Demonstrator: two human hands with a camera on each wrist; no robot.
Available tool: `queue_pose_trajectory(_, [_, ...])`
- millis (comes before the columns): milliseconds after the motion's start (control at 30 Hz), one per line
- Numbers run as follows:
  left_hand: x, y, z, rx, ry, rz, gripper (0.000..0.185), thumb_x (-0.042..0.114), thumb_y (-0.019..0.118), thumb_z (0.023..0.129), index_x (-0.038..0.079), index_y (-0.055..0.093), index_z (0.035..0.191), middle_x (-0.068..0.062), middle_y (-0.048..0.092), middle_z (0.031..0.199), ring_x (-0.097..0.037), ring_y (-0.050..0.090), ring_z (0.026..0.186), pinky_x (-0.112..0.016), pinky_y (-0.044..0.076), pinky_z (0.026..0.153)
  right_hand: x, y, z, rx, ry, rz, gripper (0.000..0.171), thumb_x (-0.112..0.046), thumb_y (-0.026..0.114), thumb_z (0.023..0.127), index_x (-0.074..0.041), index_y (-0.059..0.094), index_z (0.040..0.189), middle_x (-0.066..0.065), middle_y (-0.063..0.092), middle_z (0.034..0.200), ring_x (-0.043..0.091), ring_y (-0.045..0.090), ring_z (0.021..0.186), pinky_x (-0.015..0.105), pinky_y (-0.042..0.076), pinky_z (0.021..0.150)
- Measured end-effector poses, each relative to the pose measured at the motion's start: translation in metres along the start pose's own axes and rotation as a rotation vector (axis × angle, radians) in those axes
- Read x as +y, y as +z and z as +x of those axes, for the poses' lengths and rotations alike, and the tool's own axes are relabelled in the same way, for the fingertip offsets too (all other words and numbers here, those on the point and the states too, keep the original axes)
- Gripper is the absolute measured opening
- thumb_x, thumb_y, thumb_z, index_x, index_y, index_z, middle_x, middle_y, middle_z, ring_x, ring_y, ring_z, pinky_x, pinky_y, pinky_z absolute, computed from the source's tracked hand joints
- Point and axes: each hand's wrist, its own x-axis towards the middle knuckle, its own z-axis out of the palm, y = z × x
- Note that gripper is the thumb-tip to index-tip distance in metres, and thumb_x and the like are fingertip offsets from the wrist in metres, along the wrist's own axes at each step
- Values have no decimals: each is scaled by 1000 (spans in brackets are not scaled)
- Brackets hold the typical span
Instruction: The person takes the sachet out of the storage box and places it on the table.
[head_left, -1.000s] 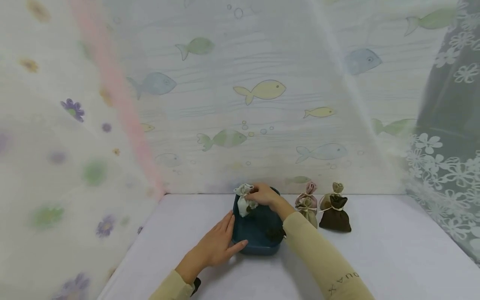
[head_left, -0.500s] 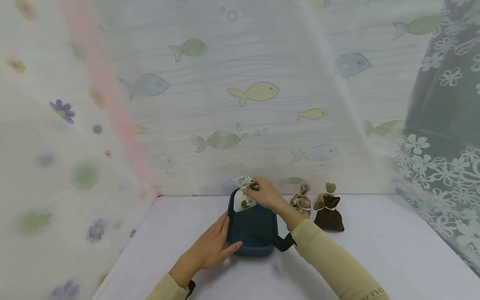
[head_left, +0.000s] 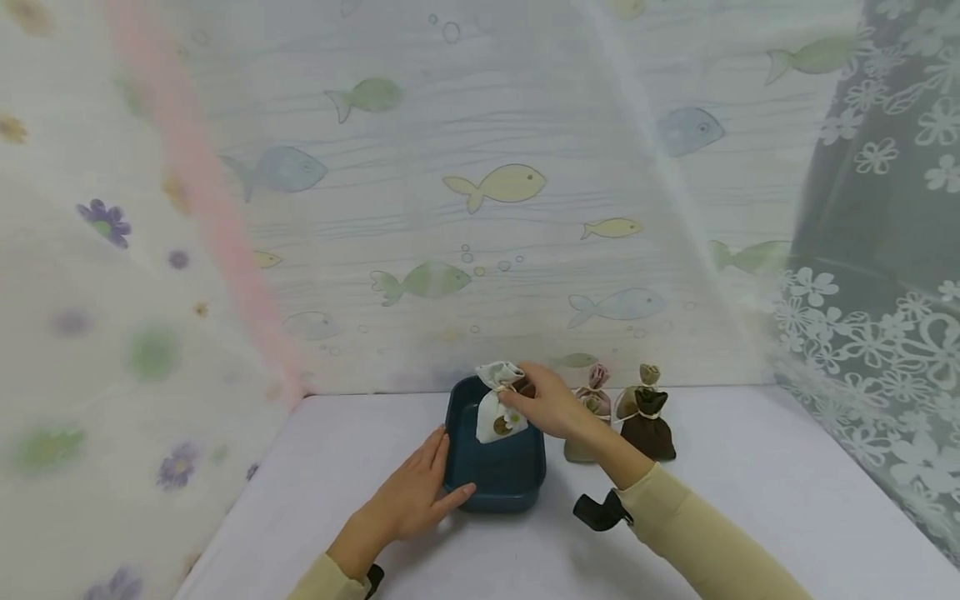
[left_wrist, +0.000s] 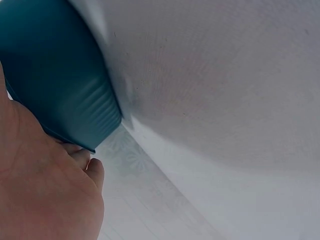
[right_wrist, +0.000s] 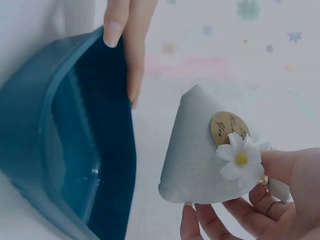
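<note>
A white sachet pouch [head_left: 498, 412], tied at its neck, hangs from my right hand [head_left: 555, 404], which pinches it near the neck. The right wrist view shows a white flower [right_wrist: 241, 157] with a yellow centre and a round brown label [right_wrist: 227, 127] on the pouch [right_wrist: 195, 150]. It is over the far part of a deep blue rectangular tub [head_left: 491, 500], above the rim. My left hand [head_left: 408, 496] rests against the tub's left side, fingers straight and thumb at the near rim. In the left wrist view, its palm [left_wrist: 45, 175] lies along the tub wall [left_wrist: 60, 75].
Right of the tub stand several tied pouches: a dark brown one [head_left: 649, 435], a beige one [head_left: 628, 404] behind it and a pink one [head_left: 597, 379]. My right forearm [head_left: 600, 442] passes in front of some. A fish-print curtain [head_left: 480, 250] borders the white table [head_left: 300, 475] at the back.
My right hand has lifted the white pouch from inside the tub and shifted it rightward over it. The left hand keeps its place on the tub. The whole view has drifted left.
</note>
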Motion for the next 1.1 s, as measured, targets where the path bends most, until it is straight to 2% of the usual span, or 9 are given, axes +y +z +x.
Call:
queue_pose_trajectory(167, [-1,1,0,5,1,-10,101,72,38,100,-9,22,159,-24,15,168,-36,23,154,-53,29,121,5,-7,-17,22,-25,-34,44,-28,62,103,-7,56,141,13,63,128,33,62,113,46,56,85])
queue_pose_trajectory(400, [2,-3,-4,3,-3,-28,101,72,38,100,-8,21,159,-23,13,169,-36,20,155,-53,27,122,21,-19,-39,32,-9,-14,41,-26,66,101,-7,59,137,11,66,124,30,64,109,38,57,77])
queue_pose_trajectory(467, [2,-4,-4,1,-6,-24,101,73,38,100,-8,21,160,-22,13,169,-35,20,155,-52,27,122,26,-24,-46,33,14,-10,43,-26,66,101,-5,58,138,13,66,125,31,64,109,38,57,79])
queue_pose_trajectory(633, [3,-5,-3,-1,0,-22,100,72,37,101,-8,20,160,-23,13,169,-36,20,155,-52,27,122,41,-36,-66,41,113,-38,68,-31,65,102,5,40,153,22,61,133,33,64,113,41,58,81])
queue_pose_trajectory(767, [3,-6,-3,-8,-4,-28,102,73,36,100,-8,20,159,-23,12,169,-36,19,155,-52,26,122,56,-44,-80,59,153,-73,73,-31,67,101,10,36,154,20,64,125,29,65,105,37,57,74])
queue_pose_trajectory(867, [3,-4,-2,-13,-9,-20,103,75,34,100,-8,19,160,-22,12,169,-35,19,155,-51,25,123,70,-48,-91,70,163,-80,64,-28,68,100,10,46,147,17,66,115,26,65,98,35,55,71])
queue_pose_trajectory(967, [2,-3,-1,-14,-12,-19,104,76,33,99,-7,19,160,-21,11,169,-34,18,156,-50,25,123,83,-52,-100,72,172,-69,43,-25,68,99,4,59,130,13,67,109,24,65,95,35,54,71])
queue_pose_trajectory(1033, [1,-4,0,-18,-13,-20,105,76,34,99,-7,20,160,-21,11,169,-34,18,156,-50,25,123,90,-55,-105,67,179,-59,29,-24,68,99,-1,62,117,10,67,104,23,64,92,35,53,71])
queue_pose_trajectory(1100, [1,-5,0,-18,-12,-30,105,76,36,99,-8,21,159,-23,12,169,-35,18,155,-50,25,123,95,-56,-108,63,200,-44,25,-23,68,99,-3,62,112,9,67,104,22,64,93,36,53,71])
